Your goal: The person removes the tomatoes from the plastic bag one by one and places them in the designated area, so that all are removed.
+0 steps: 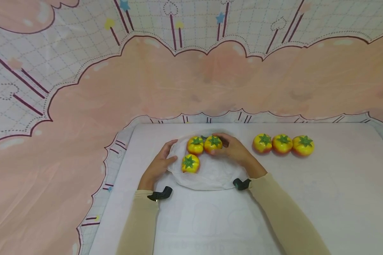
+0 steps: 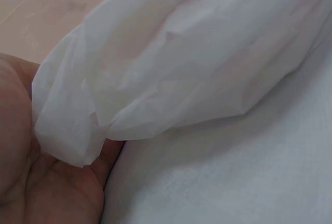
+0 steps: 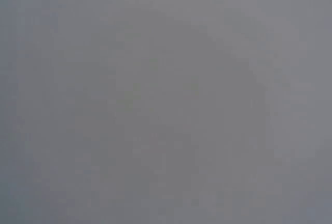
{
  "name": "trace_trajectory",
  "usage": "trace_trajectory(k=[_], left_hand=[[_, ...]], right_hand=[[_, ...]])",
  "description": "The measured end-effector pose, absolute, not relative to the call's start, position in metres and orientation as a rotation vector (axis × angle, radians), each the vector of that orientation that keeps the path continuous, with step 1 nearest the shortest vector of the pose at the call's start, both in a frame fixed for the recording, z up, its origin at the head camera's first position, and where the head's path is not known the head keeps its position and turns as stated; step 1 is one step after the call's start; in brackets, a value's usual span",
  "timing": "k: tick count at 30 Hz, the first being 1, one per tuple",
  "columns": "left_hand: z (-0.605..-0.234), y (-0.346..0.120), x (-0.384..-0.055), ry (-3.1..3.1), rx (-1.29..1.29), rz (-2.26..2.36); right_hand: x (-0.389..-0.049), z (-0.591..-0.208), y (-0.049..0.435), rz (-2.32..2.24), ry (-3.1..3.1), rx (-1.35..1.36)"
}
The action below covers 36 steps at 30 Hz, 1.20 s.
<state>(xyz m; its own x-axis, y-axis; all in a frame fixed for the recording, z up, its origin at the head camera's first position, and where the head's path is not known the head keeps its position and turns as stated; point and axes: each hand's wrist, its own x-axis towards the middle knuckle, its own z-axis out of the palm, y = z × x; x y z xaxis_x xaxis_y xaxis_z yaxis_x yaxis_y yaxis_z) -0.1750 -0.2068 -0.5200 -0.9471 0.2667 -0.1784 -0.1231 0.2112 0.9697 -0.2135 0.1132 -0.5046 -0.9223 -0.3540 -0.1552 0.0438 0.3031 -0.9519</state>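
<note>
A thin white plastic bag point(image 1: 210, 177) lies spread in front of me, with three yellow-and-red tomatoes within its outline. My left hand point(image 1: 159, 161) grips the bag's left edge between thumb and fingers. From the left wrist, a crumpled end of the bag point(image 2: 171, 84) sits in the left hand point(image 2: 46, 177), and rounded shapes show faintly through the film. At the back right of the bag, my right hand point(image 1: 234, 150) holds one tomato point(image 1: 213, 143) by its right side. Beside it are a second tomato point(image 1: 195, 145) and, nearer me, a third tomato point(image 1: 190, 163). The right wrist view is blurred whitish grey.
A row of three more tomatoes point(image 1: 282, 144) stands on the white table point(image 1: 338, 198), right of my right hand. Behind the table hangs a patterned pink and white cloth point(image 1: 191, 85).
</note>
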Motion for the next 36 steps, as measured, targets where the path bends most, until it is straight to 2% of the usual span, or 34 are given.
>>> trace_trajectory(k=[18,36], left_hand=[[-0.519,-0.204,-0.176,2.182,0.123,1.786],[-0.521,-0.206,-0.175,2.201,0.113,1.781]], right_hand=[[-0.199,-0.486,0.119,-1.573,2.336,-0.265],[-0.184,-0.461,0.147,-1.579,2.287,-0.25]])
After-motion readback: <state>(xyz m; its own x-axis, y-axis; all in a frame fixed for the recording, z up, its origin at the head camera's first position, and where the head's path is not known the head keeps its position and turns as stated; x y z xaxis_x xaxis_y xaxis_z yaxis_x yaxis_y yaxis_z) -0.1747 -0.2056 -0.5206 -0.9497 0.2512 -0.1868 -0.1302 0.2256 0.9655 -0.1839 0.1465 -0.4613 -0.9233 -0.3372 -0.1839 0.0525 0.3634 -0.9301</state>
